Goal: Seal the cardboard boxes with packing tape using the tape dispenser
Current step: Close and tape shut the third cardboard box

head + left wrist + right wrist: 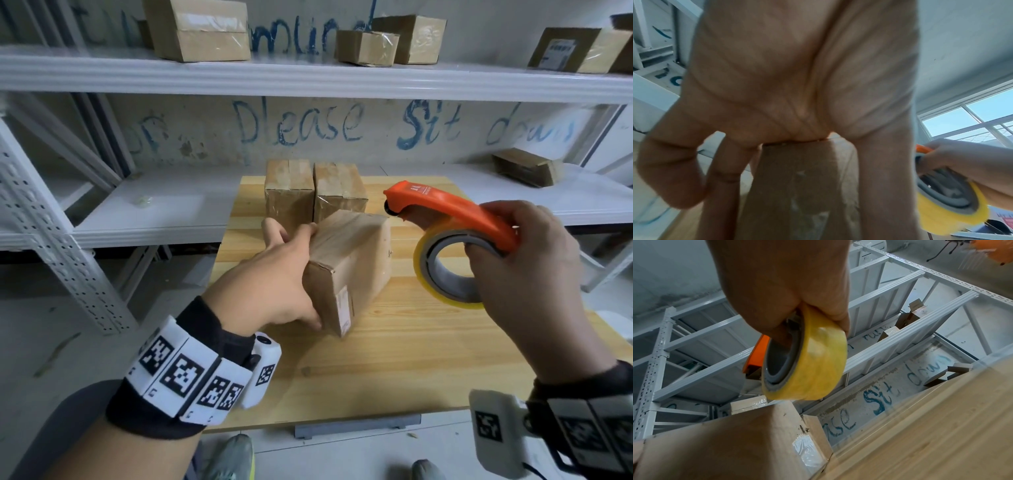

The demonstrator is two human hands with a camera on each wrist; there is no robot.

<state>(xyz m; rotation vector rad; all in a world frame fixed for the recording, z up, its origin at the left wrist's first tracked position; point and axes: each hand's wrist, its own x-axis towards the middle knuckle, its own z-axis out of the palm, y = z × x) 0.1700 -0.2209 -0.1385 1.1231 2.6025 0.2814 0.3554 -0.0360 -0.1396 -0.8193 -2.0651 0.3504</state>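
Observation:
A cardboard box lies tilted on the wooden table, a white label on its near end. My left hand grips its left side, fingers over the top edge and thumb low at the near corner; the left wrist view shows the box wedged between thumb and fingers. To its right, my right hand holds the orange tape dispenser in the air, fingers through the core of the yellowish tape roll. The roll hangs above the box in the right wrist view.
Two more cardboard boxes stand side by side at the table's far edge, just behind the held box. White metal shelving runs behind, with several boxes on the upper shelf and one flat box at the right.

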